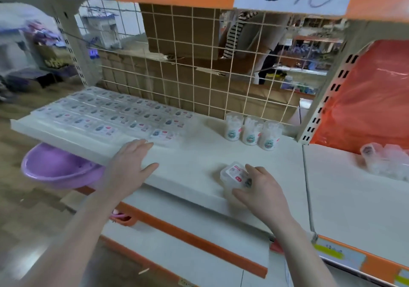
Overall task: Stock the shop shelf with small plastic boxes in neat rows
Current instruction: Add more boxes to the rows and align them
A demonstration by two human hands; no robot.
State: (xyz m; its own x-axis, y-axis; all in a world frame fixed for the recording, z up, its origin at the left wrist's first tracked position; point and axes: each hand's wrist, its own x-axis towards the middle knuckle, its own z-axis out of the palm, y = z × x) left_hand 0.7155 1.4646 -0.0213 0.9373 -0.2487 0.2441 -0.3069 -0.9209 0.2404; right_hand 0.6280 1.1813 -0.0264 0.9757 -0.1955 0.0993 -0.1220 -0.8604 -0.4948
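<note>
The right hand [257,189] grasps a small plastic box [234,173] near the front edge of the white shelf [199,160], thumb curled against the box's near side and fingers over its far right corner. The box is clear and roughly square with rounded corners; its lid carries a white label with a barcode-like patch, a small red mark and a dark printed figure that the fingers partly cover. Whether the box sits on the shelf or is lifted just off it cannot be told.

The left hand [130,165] lies released, palm down on the shelf to the left of the held box, fingers straight and thumb spread. Its fingertips reach close to the nearest of the stocked boxes [106,114], though contact cannot be made out.

These stocked boxes fill the left half of the shelf in flat rows running back toward the wire grid [199,69]. Each is the same clear box with a white label, a red mark and a dark figure; motion blur softens the detail.

Beyond the held box, against the grid, three clear round tubs [252,131] stand upright side by side, white inside with a teal emblem. Below the shelf's left end hangs a purple basin [55,167]. Right of the held box, past a shelf seam, lie crumpled clear packages [385,160] before an orange bag [371,96].
</note>
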